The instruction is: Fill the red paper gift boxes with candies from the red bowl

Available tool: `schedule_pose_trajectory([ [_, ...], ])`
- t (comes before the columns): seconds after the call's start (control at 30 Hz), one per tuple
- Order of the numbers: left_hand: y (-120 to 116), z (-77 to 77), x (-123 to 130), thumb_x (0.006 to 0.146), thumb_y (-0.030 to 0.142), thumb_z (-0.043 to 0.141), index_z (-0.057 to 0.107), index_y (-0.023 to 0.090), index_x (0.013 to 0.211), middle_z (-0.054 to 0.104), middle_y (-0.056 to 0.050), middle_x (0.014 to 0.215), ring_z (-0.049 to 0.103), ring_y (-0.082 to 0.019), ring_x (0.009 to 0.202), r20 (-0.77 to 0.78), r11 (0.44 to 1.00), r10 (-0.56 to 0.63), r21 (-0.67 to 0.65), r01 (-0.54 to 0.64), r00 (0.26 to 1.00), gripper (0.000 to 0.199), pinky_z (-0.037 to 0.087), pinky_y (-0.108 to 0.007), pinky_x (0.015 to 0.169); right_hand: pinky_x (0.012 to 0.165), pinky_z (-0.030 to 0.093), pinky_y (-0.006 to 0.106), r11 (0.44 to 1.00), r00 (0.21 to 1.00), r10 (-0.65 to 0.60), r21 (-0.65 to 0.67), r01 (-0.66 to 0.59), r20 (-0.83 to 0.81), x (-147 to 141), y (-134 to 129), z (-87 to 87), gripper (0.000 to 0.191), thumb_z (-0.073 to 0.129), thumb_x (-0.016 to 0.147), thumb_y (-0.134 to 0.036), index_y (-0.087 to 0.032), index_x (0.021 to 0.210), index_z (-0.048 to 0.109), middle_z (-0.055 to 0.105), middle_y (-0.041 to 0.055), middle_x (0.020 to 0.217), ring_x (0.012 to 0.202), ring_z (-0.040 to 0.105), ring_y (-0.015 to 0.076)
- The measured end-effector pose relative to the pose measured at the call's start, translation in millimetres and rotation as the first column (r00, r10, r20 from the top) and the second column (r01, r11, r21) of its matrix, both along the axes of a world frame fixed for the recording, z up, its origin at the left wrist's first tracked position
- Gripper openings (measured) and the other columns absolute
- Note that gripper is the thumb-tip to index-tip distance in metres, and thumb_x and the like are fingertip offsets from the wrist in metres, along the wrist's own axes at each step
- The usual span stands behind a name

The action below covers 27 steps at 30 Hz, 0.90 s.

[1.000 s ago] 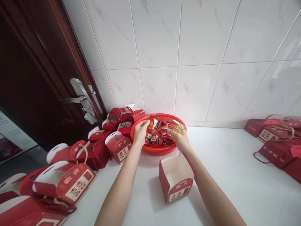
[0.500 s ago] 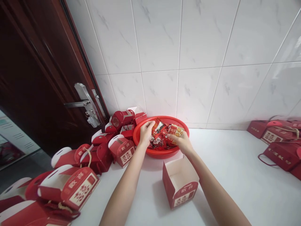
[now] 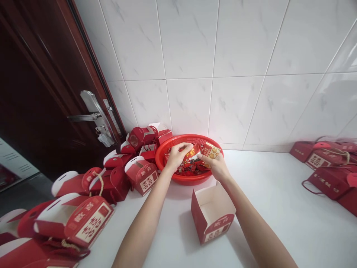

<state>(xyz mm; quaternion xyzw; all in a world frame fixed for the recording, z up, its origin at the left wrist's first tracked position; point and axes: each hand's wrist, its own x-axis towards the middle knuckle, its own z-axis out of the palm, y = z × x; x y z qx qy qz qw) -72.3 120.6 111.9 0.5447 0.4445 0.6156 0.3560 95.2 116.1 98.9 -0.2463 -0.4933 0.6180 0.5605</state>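
Over a red plastic basket (image 3: pixel 189 181) filled with wrapped sweets, my left hand (image 3: pixel 178 156) is closed on a red packet (image 3: pixel 192 153) with gold print. My right hand (image 3: pixel 216 165) pinches a gold and red packet (image 3: pixel 209 150) with round biscuits pictured on it, above the basket's right side. The two packets are close together. An open red box (image 3: pixel 213 212) with a pale inside stands upright on the white table (image 3: pixel 173 230), in front of the basket and between my forearms.
Several red gift boxes (image 3: pixel 142 175) crowd the table's left side. More red boxes (image 3: pixel 329 182) with cord handles lie at the far right. A tiled wall (image 3: pixel 237 111) rises behind, and a dark door (image 3: pixel 50 93) stands at the left.
My left hand has moved right with the red packet, closer to my right hand. The gold and red packet now shows more clearly in my right hand. The view has shifted slightly.
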Motion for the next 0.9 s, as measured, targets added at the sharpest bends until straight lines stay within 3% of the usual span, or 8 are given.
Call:
schedule_pose_trajectory([
  [0.13, 0, 2.6, -14, 0.069, 0.055, 0.079, 0.075, 0.017, 0.102, 0.075, -0.008, 0.104, 0.067, -0.025, 0.106, -0.046, 0.999, -0.026, -0.027, 0.025, 0.999, 0.05, 0.05, -0.037, 0.096, 0.071, 0.059, 0.037, 0.988, 0.982, -0.13, -0.095, 0.118, -0.136, -4, 3, -3.5, 0.035, 0.092, 0.056, -0.034, -0.02, 0.083, 0.074, 0.076, 0.003, 0.081, 0.074, 0.071, 0.023],
  [0.23, -1, -0.5, -30, 0.068, 0.047, 0.081, 0.07, 0.017, 0.117, 0.075, -0.01, 0.104, 0.069, -0.025, 0.1, -0.216, 0.992, -0.064, -0.116, 0.04, 0.974, 0.058, 0.052, -0.039, 0.093, 0.069, 0.059, 0.038, 0.959, 0.942, -0.264, -0.156, 0.235, -0.206, -8, 6, -6.7, 0.035, 0.09, 0.057, -0.034, -0.02, 0.085, 0.072, 0.076, 0.0028, 0.082, 0.074, 0.071, 0.0236],
  [0.33, -2, -5.9, -40, 0.071, 0.039, 0.078, 0.073, 0.019, 0.111, 0.077, -0.009, 0.103, 0.07, -0.026, 0.097, -0.457, 0.983, -0.108, -0.184, 0.025, 0.883, 0.045, 0.053, -0.039, 0.091, 0.069, 0.058, 0.035, 0.93, 0.905, -0.362, -0.159, 0.333, -0.222, -9, 9, -9.3, 0.032, 0.087, 0.059, -0.035, -0.021, 0.083, 0.07, 0.075, 0.0016, 0.08, 0.073, 0.07, 0.0215],
  [0.43, -4, -8.0, -40, 0.072, 0.035, 0.076, 0.076, 0.021, 0.108, 0.078, -0.008, 0.103, 0.071, -0.029, 0.1, -0.642, 0.963, -0.197, -0.267, 0.025, 0.741, 0.038, 0.052, -0.038, 0.092, 0.066, 0.056, 0.031, 0.9, 0.883, -0.428, -0.182, 0.396, -0.193, -10, 11, -10.4, 0.028, 0.085, 0.061, -0.036, -0.021, 0.079, 0.069, 0.074, 0.0019, 0.078, 0.076, 0.07, 0.021],
  [0.53, -7, -5.9, -35, 0.076, 0.034, 0.072, 0.074, 0.022, 0.117, 0.076, -0.008, 0.116, 0.071, -0.03, 0.106, -0.721, 0.947, -0.28, -0.315, 0.06, 0.634, 0.044, 0.052, -0.036, 0.092, 0.068, 0.057, 0.031, 0.878, 0.869, -0.461, -0.236, 0.417, -0.179, -9, 11, -9.7, 0.028, 0.084, 0.062, -0.036, -0.02, 0.08, 0.07, 0.076, 0.004, 0.084, 0.086, 0.071, 0.0227],
  [0.67, -8, -3.9, -29, 0.07, 0.022, 0.072, 0.07, 0.023, 0.125, 0.068, -0.007, 0.135, 0.062, -0.029, 0.124, -0.741, 0.945, -0.32, -0.29, 0.149, 0.591, 0.055, 0.048, -0.034, 0.103, 0.073, 0.06, 0.036, 0.929, 0.912, -0.36, -0.161, 0.333, -0.194, -8, 8, -8.3, 0.031, 0.084, 0.063, -0.04, -0.019, 0.083, 0.072, 0.076, 0.0057, 0.085, 0.085, 0.072, 0.0244],
  [0.77, -7, -5.0, -27, 0.065, 0.024, 0.078, 0.073, 0.021, 0.121, 0.073, -0.009, 0.124, 0.066, -0.033, 0.116, -0.73, 0.945, -0.316, -0.298, 0.133, 0.606, 0.056, 0.05, -0.039, 0.099, 0.076, 0.061, 0.039, 0.956, 0.934, -0.289, -0.108, 0.272, -0.212, -7, 7, -8.5, 0.034, 0.085, 0.063, -0.043, -0.02, 0.084, 0.071, 0.076, 0.0052, 0.082, 0.083, 0.073, 0.0251],
  [0.9, -6, -4.0, -26, 0.059, 0.034, 0.086, 0.076, 0.017, 0.106, 0.076, -0.011, 0.112, 0.066, -0.035, 0.11, -0.574, 0.979, -0.161, -0.197, 0.056, 0.803, 0.05, 0.049, -0.043, 0.098, 0.081, 0.06, 0.042, 0.968, 0.95, -0.244, -0.104, 0.227, -0.196, -8, 9, -9.5, 0.038, 0.084, 0.065, -0.048, -0.02, 0.087, 0.071, 0.076, 0.0054, 0.083, 0.086, 0.073, 0.0266],
])
